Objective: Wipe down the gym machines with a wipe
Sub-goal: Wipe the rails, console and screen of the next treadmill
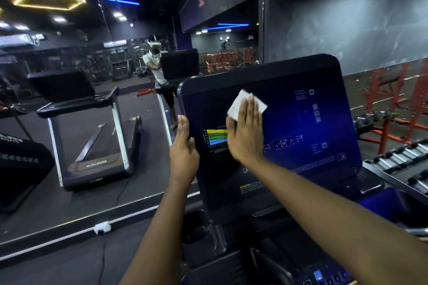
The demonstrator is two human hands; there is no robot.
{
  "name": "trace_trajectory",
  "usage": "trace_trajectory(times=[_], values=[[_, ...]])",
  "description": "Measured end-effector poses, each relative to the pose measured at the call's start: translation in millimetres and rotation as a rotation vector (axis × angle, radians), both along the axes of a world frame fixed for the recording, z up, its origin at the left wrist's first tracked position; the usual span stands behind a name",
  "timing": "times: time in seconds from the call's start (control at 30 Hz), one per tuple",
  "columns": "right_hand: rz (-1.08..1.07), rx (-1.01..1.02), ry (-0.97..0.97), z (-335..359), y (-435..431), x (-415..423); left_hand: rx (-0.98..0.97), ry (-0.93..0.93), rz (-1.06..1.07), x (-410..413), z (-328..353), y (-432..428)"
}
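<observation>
A dark treadmill console (301, 122) with blue icons and a coloured chart stands in front of me. My right hand (245, 132) lies flat on its screen, fingers straight, pressing a white wipe (240, 102) against the upper middle of the panel. The wipe sticks out above and beside my fingertips. My left hand (184, 148) rests with straight fingers against the console's left edge, thumb on the front face.
A wall mirror (92, 99) at left reflects another treadmill (92, 127) and a person. A dumbbell rack (398, 152) stands at right. A cup holder (196, 224) and lower control panel (324, 275) sit below the console. A wall socket (102, 227) sits near the floor.
</observation>
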State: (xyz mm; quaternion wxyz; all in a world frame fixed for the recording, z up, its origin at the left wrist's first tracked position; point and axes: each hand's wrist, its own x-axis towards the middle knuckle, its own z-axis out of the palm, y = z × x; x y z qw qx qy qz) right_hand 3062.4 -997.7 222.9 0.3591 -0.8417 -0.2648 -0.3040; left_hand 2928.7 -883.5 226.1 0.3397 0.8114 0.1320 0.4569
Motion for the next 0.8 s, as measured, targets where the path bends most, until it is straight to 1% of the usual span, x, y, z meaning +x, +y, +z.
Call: trace_trajectory(times=[0.03,0.07,0.1,0.17,0.23,0.27,0.3,0.37,0.43,0.47,0.53,0.57,0.6,0.63,0.67,0.77,0.8], values=[[-0.038,0.043,0.063,15,6,4,0.01,0.007,0.005,0,0,0],[-0.046,0.042,0.083,23,11,3,0.023,0.004,0.015,0,1,1],[-0.019,-0.01,0.048,23,15,-3,0.039,0.001,0.03,0,1,0],[0.078,-0.178,-0.095,11,12,-14,0.074,-0.005,0.084,2,2,0],[0.085,-0.258,-0.199,14,3,0,0.102,-0.004,0.155,8,8,1],[0.037,-0.241,-0.205,23,0,13,0.137,0.004,0.189,12,13,2],[-0.02,-0.192,-0.171,37,-3,26,0.2,0.027,0.224,19,20,2],[-0.091,-0.049,-0.023,57,-7,46,0.364,0.098,0.3,31,33,3],[-0.039,0.023,0.058,55,-3,42,0.448,0.158,0.37,44,45,5],[0.022,-0.006,0.026,45,-1,34,0.466,0.174,0.402,49,49,6],[0.153,-0.148,-0.107,20,-5,16,0.516,0.175,0.441,59,57,8],[0.189,-0.205,-0.161,13,-11,17,0.554,0.17,0.446,65,62,7],[0.188,-0.215,-0.191,12,-17,26,0.593,0.173,0.442,69,67,6],[0.153,-0.178,-0.187,16,-21,39,0.627,0.186,0.424,74,73,5],[0.092,-0.111,-0.139,24,-23,50,0.65,0.208,0.396,78,79,3],[-0.059,0.127,0.092,48,-16,65,0.686,0.264,0.287,90,96,0],[-0.081,0.163,0.113,48,-8,57,0.699,0.28,0.251,94,101,-1]])
